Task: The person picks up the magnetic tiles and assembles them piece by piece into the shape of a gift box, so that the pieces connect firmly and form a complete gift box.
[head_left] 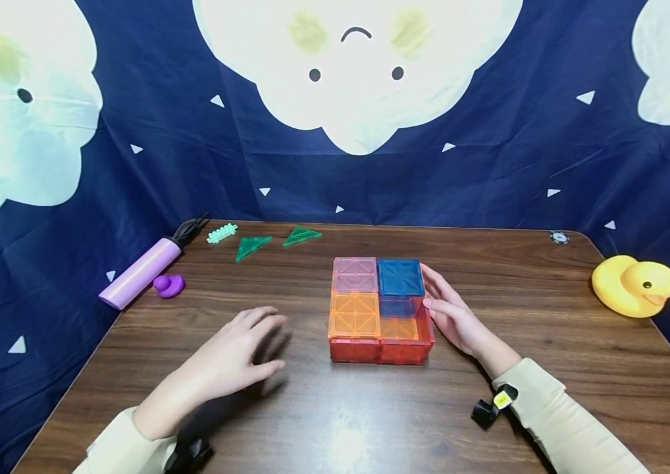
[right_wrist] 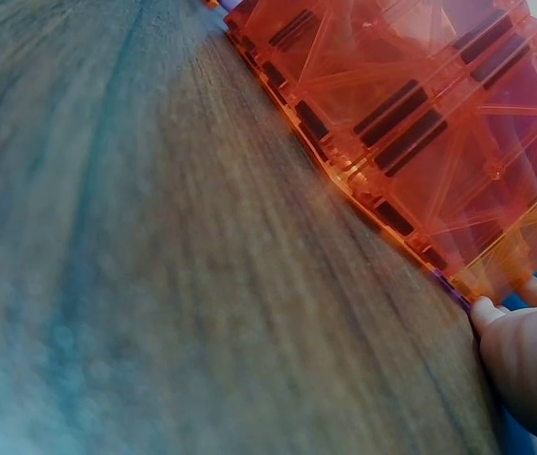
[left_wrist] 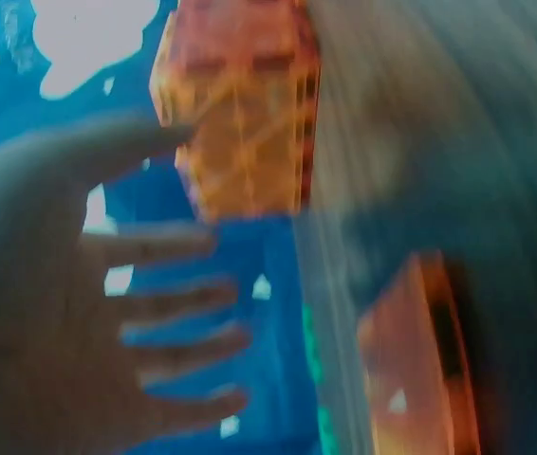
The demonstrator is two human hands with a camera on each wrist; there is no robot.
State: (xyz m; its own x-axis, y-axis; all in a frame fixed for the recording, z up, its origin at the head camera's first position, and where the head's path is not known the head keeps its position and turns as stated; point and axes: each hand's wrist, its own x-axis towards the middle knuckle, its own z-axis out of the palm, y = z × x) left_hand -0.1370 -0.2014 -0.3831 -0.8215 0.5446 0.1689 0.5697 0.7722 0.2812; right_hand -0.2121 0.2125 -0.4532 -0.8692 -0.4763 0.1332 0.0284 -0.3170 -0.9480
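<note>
A low box of translucent magnetic tiles (head_left: 354, 350) sits mid-table with red front walls. Its top bears a pink tile (head_left: 355, 275), an orange tile (head_left: 354, 315) and a dark blue tile (head_left: 401, 278); the front right quarter is uncovered, showing the inside. My right hand (head_left: 456, 322) holds the box's right side, thumb at the wall's upper edge and fingers toward the back corner. In the right wrist view, thumb and fingertips meet the end of the box (right_wrist: 420, 123). Left of the box, my left hand (head_left: 231, 352) hovers above the table with loosely spread fingers and nothing in them.
Two green triangular tiles (head_left: 254, 246) and a mint-green bumpy piece (head_left: 222, 233) lie at the back left. Beside them are a lilac cylinder with black cord (head_left: 141, 273) and a small purple duck (head_left: 169, 285). A yellow duck (head_left: 634, 286) and a poker chip (head_left: 559, 237) sit at right.
</note>
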